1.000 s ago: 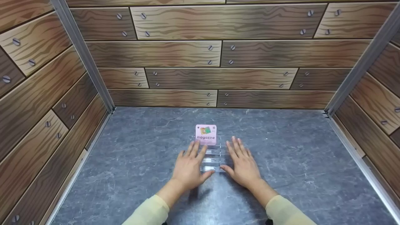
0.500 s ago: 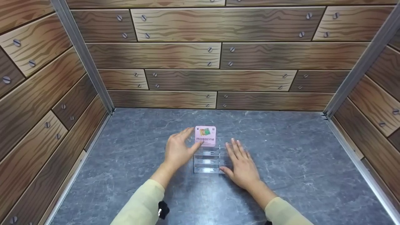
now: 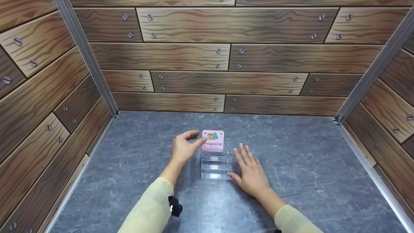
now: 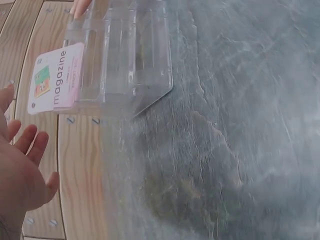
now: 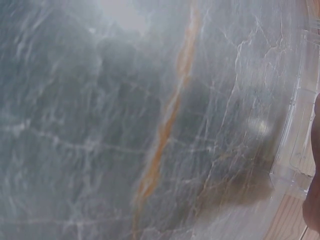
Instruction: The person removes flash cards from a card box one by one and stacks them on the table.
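A pink card printed "magazine" (image 3: 212,145) stands upright at the back of a clear tiered acrylic stand (image 3: 214,167). My left hand (image 3: 185,148) is at the card's left edge, its thumb overlapping the card in the head view and the index finger apart from it. In the left wrist view, the fingers (image 4: 36,145) are loosely bent, with nothing between them. My right hand (image 3: 251,173) lies along the stand's right side, fingers straight, the thumb by its front corner. Only a sliver of that hand shows in the right wrist view.
The stand rests on a grey marbled tabletop (image 3: 310,168). Wood-print panels (image 3: 187,58) enclose the back and both sides, with metal posts (image 3: 87,58) at the corners. A black device (image 3: 175,206) is strapped at the left wrist.
My left hand has lifted off the stand's left side, moved up and left, and turned so its thumb comes in front of the card's edge. The right hand stays put.
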Motion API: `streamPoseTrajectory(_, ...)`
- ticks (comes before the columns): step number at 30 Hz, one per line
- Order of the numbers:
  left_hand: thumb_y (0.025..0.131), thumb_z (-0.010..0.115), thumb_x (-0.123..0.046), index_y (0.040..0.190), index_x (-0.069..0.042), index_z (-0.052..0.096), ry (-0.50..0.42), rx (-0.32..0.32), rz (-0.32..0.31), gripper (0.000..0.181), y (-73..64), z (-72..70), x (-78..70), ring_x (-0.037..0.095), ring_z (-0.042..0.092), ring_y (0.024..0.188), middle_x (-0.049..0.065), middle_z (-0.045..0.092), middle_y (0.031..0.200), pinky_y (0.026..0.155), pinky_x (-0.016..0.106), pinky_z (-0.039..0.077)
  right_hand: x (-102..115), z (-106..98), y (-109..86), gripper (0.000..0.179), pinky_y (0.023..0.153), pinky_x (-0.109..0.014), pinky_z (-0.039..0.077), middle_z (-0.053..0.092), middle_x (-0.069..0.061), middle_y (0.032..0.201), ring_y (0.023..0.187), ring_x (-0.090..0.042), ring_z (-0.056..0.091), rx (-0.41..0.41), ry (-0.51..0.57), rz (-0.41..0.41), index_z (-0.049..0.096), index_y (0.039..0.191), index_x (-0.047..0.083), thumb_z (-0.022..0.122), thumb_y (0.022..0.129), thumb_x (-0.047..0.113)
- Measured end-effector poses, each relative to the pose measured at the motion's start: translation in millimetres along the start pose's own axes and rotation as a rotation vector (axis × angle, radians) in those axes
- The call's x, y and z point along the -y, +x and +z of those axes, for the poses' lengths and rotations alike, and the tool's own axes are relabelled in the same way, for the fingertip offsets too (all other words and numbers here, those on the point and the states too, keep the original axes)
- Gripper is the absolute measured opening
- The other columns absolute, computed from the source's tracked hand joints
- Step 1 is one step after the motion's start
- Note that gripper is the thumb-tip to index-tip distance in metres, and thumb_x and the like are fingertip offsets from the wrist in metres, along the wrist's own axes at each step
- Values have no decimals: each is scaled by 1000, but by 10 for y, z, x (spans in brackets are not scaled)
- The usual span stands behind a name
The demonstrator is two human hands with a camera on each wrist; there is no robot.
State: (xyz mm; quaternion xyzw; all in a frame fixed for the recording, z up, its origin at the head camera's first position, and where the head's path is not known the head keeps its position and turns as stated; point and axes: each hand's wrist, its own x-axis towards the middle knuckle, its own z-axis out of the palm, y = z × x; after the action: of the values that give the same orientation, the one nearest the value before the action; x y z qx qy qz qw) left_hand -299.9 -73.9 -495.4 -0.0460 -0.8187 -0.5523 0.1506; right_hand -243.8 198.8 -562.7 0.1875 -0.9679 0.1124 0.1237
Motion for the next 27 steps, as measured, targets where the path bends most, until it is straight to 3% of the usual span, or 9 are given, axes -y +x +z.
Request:
streamPoseTrajectory(7,88,86,-10,118,3,75,-269,75,-83,35,70,95,102,36,67,119,18,75,119,104,44,53,-9,10,-10,96,122,-63,27,14,-15,176,160,-38,15,3,-7,2,26,169,10,67,98,59)
streamPoseTrajectory(13,89,84,-3,117,4,75,-420,83,-170,31,103,173,178,25,68,108,15,75,114,91,31,58,-2,5,-4,96,122,-63,27,14,-14,176,161,-38,14,8,-8,4,25,169,11,67,98,60)
streamPoseTrajectory(21,88,83,2,111,5,76,-493,63,-200,25,142,235,210,19,67,98,10,75,105,84,26,57,7,-10,7,95,122,-64,28,15,-14,176,161,-37,14,3,18,2,26,169,11,68,98,58)
streamPoseTrajectory(27,87,83,4,110,6,76,-474,48,-200,24,154,277,240,18,65,96,11,74,104,82,25,56,9,-5,-1,95,122,-64,27,14,-14,176,161,-37,13,3,16,3,26,169,10,69,98,57)
